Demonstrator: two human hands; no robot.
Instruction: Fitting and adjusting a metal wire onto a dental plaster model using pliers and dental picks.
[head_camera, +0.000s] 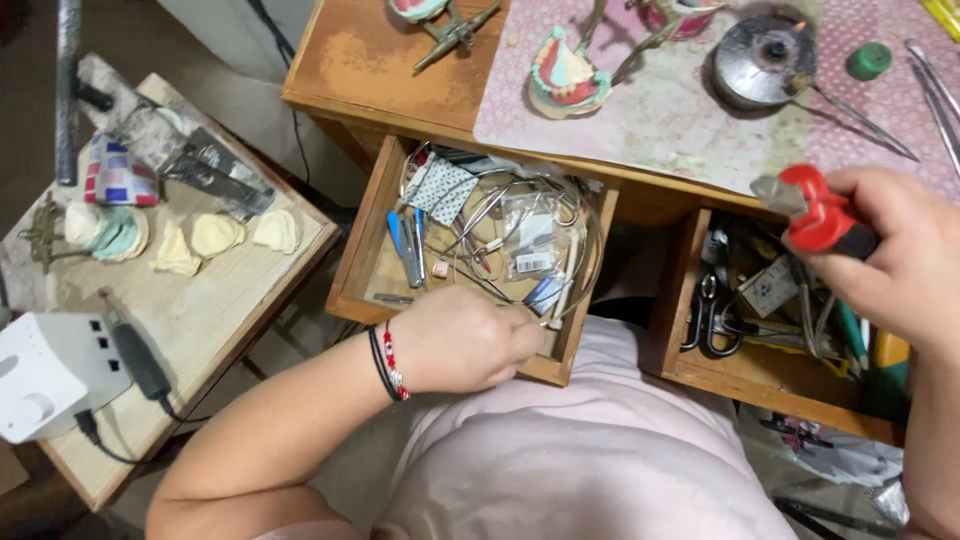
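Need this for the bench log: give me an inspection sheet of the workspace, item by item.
Surface: wooden desk with a patterned mat; two drawers pulled open.
Job's things: red-handled pliers; coiled wire in the left drawer.
Clutter: denture model, small metal burner, green cap, scissors in the right drawer.
Grippers: left hand reaches into the left drawer at the wire; right hand grips the pliers.
Cables: black cord from the white unit.
Surroundings: side table with plaster casts.
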